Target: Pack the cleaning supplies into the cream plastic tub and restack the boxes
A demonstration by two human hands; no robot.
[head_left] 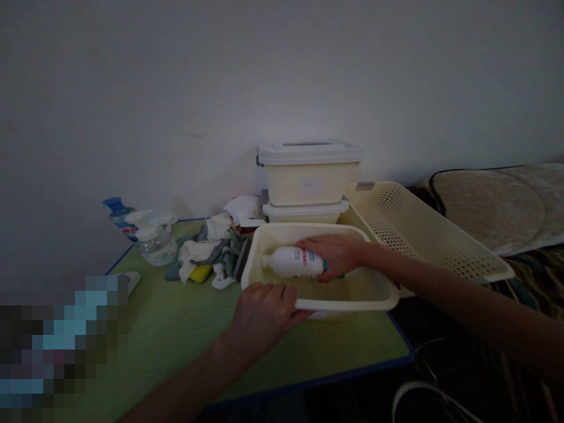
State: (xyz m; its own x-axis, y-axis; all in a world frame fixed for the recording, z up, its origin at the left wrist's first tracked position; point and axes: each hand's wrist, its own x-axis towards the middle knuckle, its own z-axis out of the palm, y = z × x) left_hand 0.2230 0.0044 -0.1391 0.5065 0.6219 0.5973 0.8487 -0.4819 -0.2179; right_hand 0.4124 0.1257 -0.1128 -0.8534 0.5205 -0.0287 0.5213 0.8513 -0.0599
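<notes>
A cream plastic bin (348, 305) stands open on the green table, close to the table's right edge. My left hand (267, 305) is closed round the bin's near rim at its left corner. Inside the bin lies a white bottle (291, 262) with red print, on its side, its neck pointing left. My right hand (337, 255) reaches in from the right and grips the bottle near its base. The fingers cover that end of it.
Behind the bin are stacked lidded boxes (312, 176). A perforated basket (388, 223) leans at the right, near a cushion (497, 205). Crumpled cloths (207, 247), a pump bottle (152, 244) and a blue-capped bottle (121, 217) sit on the left of the table (189, 323).
</notes>
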